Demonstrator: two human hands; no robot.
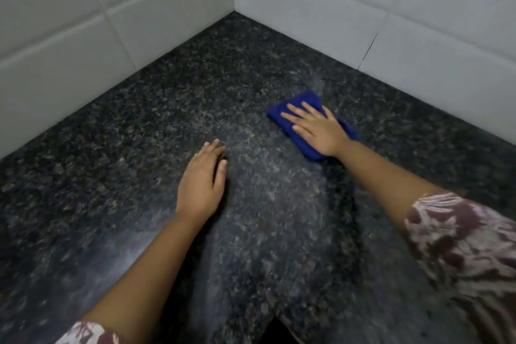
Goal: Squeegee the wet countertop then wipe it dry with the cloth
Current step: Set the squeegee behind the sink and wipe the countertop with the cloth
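A dark speckled granite countertop (pixel 145 126) fills a wall corner. A folded blue cloth (pixel 304 100) lies flat on it, right of centre. My right hand (pixel 315 127) presses flat on top of the cloth, fingers spread and pointing to the far left. My left hand (pixel 202 179) rests palm down on the bare stone nearer to me, fingers together, holding nothing. No squeegee is in view. Pale streaks show on the stone between and in front of my hands.
White tiled walls (pixel 307 0) meet at the far corner (pixel 234 10) and bound the counter on the left and right. The counter's near edge shows a dark notch (pixel 276 329) at the bottom. Patterned sleeves cover both upper forearms.
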